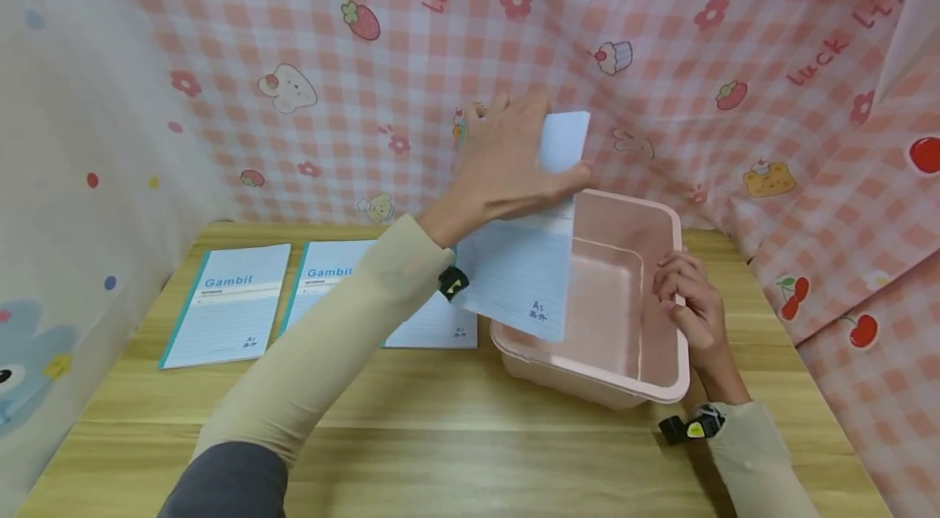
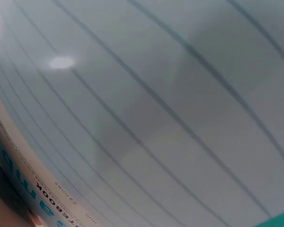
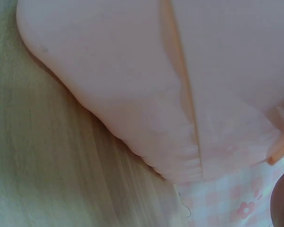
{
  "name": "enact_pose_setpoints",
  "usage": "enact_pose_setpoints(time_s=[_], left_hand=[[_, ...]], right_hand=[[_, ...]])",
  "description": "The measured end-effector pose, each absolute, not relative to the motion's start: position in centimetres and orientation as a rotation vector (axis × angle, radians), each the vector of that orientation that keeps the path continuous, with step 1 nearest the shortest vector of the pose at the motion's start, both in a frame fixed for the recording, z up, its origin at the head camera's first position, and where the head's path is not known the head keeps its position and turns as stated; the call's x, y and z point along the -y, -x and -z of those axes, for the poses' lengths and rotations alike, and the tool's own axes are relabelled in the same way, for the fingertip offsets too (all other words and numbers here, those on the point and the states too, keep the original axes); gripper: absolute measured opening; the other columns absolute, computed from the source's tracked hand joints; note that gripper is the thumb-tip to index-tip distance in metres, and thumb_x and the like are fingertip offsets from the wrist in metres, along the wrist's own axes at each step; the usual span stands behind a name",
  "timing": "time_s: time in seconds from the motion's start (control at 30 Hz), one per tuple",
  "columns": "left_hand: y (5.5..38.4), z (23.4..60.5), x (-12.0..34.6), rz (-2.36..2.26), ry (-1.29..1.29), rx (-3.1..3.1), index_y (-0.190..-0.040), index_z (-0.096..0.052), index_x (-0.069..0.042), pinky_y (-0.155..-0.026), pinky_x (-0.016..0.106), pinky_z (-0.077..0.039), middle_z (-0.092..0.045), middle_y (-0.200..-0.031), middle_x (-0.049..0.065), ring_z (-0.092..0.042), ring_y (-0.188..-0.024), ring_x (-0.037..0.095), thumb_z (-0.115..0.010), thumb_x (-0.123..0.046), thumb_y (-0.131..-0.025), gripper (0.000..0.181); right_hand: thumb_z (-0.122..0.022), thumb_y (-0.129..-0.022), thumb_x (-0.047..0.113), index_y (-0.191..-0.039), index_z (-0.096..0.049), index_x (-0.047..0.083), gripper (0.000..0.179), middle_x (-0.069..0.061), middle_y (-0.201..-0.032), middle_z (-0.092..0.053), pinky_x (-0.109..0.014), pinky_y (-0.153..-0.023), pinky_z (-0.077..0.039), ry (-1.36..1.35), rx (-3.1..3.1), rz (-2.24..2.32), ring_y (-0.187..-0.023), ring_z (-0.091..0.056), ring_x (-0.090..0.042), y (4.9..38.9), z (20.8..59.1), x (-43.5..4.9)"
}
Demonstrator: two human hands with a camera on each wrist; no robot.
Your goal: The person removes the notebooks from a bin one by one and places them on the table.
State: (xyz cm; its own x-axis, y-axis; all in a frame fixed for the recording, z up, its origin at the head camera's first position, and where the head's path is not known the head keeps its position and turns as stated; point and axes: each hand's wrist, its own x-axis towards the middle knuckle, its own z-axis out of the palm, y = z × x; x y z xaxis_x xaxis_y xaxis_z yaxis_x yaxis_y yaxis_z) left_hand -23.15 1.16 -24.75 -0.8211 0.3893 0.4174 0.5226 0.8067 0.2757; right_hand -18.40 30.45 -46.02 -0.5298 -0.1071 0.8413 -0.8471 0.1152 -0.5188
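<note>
My left hand (image 1: 507,155) grips a pale blue notebook (image 1: 517,273) by its upper part, thumb across the front cover. It hangs tilted over the left side of a pink plastic bin (image 1: 602,387). In the left wrist view, the lined cover of that notebook (image 2: 146,113) fills nearly everything. My right hand (image 1: 690,298) holds the bin's right rim with curled fingers. The right wrist view shows the bin's outer wall (image 3: 109,61) close up, with part of the hand at the right edge.
On the wooden table (image 1: 411,453) lie a Gambit notebook (image 1: 231,306) at the far left, a second notebook (image 1: 326,257) beside it, and a third notebook (image 1: 433,330) partly hidden by my left arm. A pink checked cloth (image 1: 411,61) hangs behind.
</note>
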Motion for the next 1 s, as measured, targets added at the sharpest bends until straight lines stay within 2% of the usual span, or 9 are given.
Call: enact_pose_setpoints(time_s=[0.1, 0.17, 0.3, 0.33, 0.4, 0.47, 0.73, 0.9, 1.0], left_hand=[[23.0, 26.0, 1.0, 0.564, 0.688, 2.635, -0.111, -0.052, -0.018, -0.096, 0.047, -0.031, -0.057, -0.097, 0.001, -0.047, -0.100, 0.022, -0.058, -0.071, -0.077, 0.064], [22.8, 26.9, 2.4, 0.590, 0.675, 2.641, -0.122, -0.054, -0.015, -0.098, 0.050, -0.031, -0.063, -0.110, 0.004, -0.050, -0.109, 0.025, -0.058, -0.069, -0.076, 0.071], [22.5, 28.6, 5.2, 0.631, 0.624, 2.664, -0.127, -0.053, -0.012, -0.098, 0.056, -0.031, -0.062, -0.110, 0.007, -0.050, -0.109, 0.028, -0.060, -0.066, -0.077, 0.074], [22.3, 29.0, 5.9, 0.642, 0.609, 2.673, -0.126, -0.053, -0.012, -0.099, 0.057, -0.031, -0.062, -0.108, 0.007, -0.050, -0.108, 0.027, -0.060, -0.065, -0.077, 0.072], [22.0, 29.9, 7.3, 0.650, 0.589, 2.683, -0.109, -0.052, -0.013, -0.094, 0.054, -0.031, -0.054, -0.093, 0.005, -0.046, -0.098, 0.026, -0.061, -0.064, -0.076, 0.061], [21.6, 30.9, 8.6, 0.649, 0.569, 2.705, -0.102, -0.050, -0.014, -0.090, 0.051, -0.029, -0.051, -0.089, 0.005, -0.043, -0.096, 0.026, -0.061, -0.063, -0.077, 0.056], [19.5, 34.7, 12.3, 0.522, 0.504, 2.804, -0.094, -0.047, -0.014, -0.082, 0.045, -0.027, -0.048, -0.083, 0.007, -0.042, -0.085, 0.028, -0.063, -0.064, -0.080, 0.054], [18.0, 37.3, 13.5, 0.444, 0.484, 2.830, -0.104, -0.053, -0.011, -0.083, 0.050, -0.030, -0.058, -0.093, 0.010, -0.048, -0.091, 0.032, -0.063, -0.067, -0.080, 0.062], [17.1, 38.9, 13.8, 0.420, 0.478, 2.848, -0.107, -0.055, -0.009, -0.083, 0.052, -0.032, -0.061, -0.095, 0.011, -0.050, -0.093, 0.032, -0.062, -0.068, -0.079, 0.065]], right_hand=[[-0.038, -0.065, -0.011, -0.062, -0.048, -0.001, 0.015, -0.013, -0.080, -0.055, -0.042, -0.111, -0.028, -0.933, 1.753, -1.467, -0.105, -0.050, -0.033, 18.3, 46.1, -30.4], [-0.039, -0.067, -0.012, -0.062, -0.048, -0.001, 0.015, -0.013, -0.080, -0.055, -0.042, -0.110, -0.028, -0.937, 1.750, -1.462, -0.105, -0.050, -0.033, 18.2, 46.1, -30.4], [-0.041, -0.070, -0.011, -0.062, -0.048, -0.001, 0.015, -0.013, -0.080, -0.055, -0.041, -0.109, -0.028, -0.941, 1.755, -1.455, -0.107, -0.052, -0.029, 18.3, 46.1, -30.4], [-0.041, -0.070, -0.011, -0.062, -0.048, -0.001, 0.015, -0.013, -0.080, -0.055, -0.041, -0.109, -0.029, -0.940, 1.757, -1.453, -0.107, -0.052, -0.029, 18.3, 46.1, -30.3], [-0.040, -0.070, -0.010, -0.062, -0.049, -0.001, 0.015, -0.013, -0.080, -0.055, -0.041, -0.110, -0.028, -0.935, 1.761, -1.453, -0.107, -0.052, -0.029, 18.3, 46.1, -30.3], [-0.039, -0.068, -0.011, -0.062, -0.048, -0.001, 0.015, -0.013, -0.080, -0.055, -0.042, -0.110, -0.028, -0.935, 1.760, -1.457, -0.106, -0.052, -0.030, 18.3, 46.1, -30.2], [-0.041, -0.068, -0.011, -0.062, -0.048, 0.000, 0.014, -0.014, -0.079, -0.054, -0.042, -0.110, -0.028, -0.933, 1.753, -1.459, -0.104, -0.049, -0.035, 18.1, 46.5, -30.6], [-0.043, -0.075, -0.009, -0.063, -0.048, -0.001, 0.015, -0.015, -0.080, -0.054, -0.043, -0.110, -0.028, -0.958, 1.742, -1.454, -0.106, -0.050, -0.035, 18.4, 46.3, -30.5], [-0.044, -0.073, -0.008, -0.063, -0.049, -0.001, 0.014, -0.015, -0.079, -0.054, -0.042, -0.110, -0.028, -0.970, 1.737, -1.450, -0.105, -0.050, -0.035, 18.5, 46.1, -30.4]])
